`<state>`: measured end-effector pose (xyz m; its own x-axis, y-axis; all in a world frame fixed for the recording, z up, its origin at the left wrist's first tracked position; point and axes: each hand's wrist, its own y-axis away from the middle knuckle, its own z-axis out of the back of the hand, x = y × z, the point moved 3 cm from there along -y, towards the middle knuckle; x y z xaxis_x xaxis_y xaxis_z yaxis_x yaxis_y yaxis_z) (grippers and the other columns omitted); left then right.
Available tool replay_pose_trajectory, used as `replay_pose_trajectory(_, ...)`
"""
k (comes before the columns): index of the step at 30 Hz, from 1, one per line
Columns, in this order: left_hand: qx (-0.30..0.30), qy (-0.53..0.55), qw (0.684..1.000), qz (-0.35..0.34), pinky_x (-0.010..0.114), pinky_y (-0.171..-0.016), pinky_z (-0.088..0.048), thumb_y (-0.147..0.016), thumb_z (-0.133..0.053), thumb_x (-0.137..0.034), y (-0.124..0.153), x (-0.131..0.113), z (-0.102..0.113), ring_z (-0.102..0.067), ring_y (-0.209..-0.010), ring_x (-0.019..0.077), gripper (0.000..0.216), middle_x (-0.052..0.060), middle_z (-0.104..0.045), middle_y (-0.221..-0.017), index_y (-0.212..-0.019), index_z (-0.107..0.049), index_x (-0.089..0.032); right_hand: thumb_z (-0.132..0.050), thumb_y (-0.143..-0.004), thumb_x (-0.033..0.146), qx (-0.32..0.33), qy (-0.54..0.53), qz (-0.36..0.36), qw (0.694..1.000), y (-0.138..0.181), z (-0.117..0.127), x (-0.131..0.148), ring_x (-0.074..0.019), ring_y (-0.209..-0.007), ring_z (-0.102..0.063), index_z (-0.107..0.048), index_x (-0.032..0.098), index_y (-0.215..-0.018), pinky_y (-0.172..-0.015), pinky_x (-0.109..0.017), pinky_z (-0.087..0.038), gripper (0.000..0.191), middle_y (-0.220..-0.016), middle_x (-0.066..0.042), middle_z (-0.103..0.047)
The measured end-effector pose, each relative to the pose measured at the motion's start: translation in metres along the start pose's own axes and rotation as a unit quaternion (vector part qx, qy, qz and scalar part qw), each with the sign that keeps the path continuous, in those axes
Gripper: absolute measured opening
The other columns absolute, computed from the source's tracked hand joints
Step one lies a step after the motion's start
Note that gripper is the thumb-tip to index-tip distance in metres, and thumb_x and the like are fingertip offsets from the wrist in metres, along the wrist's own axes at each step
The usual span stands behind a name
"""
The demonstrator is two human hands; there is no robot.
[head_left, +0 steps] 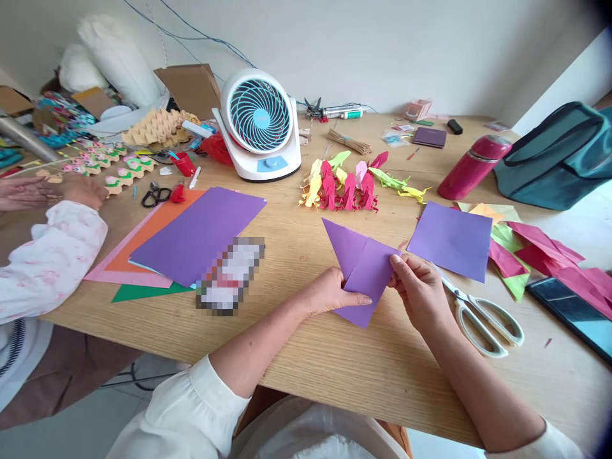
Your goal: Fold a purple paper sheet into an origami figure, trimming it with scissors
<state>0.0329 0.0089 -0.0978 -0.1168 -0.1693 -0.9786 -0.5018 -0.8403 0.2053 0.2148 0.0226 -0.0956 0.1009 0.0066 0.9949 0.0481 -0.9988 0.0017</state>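
Note:
A partly folded sheet of purple paper point(368, 268), with a pointed flap at its upper left, is held above the table edge. My left hand point(329, 293) grips its lower left side, the thumb lying across the front and the other fingers hidden behind. At the right corner, my right hand point(418, 280) pinches the paper between thumb and fingers. Just beyond that hand lies a flat purple square point(452, 239). White-handled scissors point(478, 315) rest beside my right wrist, their blades partly under the square.
Purple, orange, pink and green sheets point(201, 236) lie left, by a blurred phone point(232, 275). Folded paper figures point(342, 185) stand behind, near a fan point(261, 121). A red bottle point(475, 167), teal bag point(557, 159) and dark phone point(574, 312) are right. Another person's hand point(86, 191) works far left.

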Motion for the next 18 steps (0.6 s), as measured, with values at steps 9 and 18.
replay_pose_trajectory(9, 0.055, 0.058, 0.996, -0.046, 0.039, -0.103, -0.045, -0.078, -0.080, -0.029, 0.003, -0.010, -0.002, -0.058, -0.126, 0.0287, 0.059, 0.010, -0.066, -0.134, -0.133, -0.061, -0.020, -0.066, -0.091, 0.047, 0.010, 0.051, 0.070, 0.996, 0.005, -0.003, 0.012, -0.0111, -0.058, -0.045, -0.060, 0.020, -0.062, -0.056, -0.025, -0.036, 0.040, -0.059, 0.003, -0.050)
replay_pose_trajectory(18, -0.006, 0.110, 0.994, 0.009, 0.038, -0.099, -0.048, -0.064, -0.091, -0.033, 0.003, -0.005, 0.000, -0.062, -0.120, 0.0279, 0.064, 0.011, -0.071, -0.125, -0.121, -0.067, -0.019, -0.060, -0.092, 0.049, -0.114, 0.118, 0.123, 0.979, 0.011, 0.033, 0.031, -0.0138, -0.068, -0.054, -0.072, 0.022, -0.091, -0.066, -0.027, -0.045, 0.030, -0.078, -0.001, -0.061)
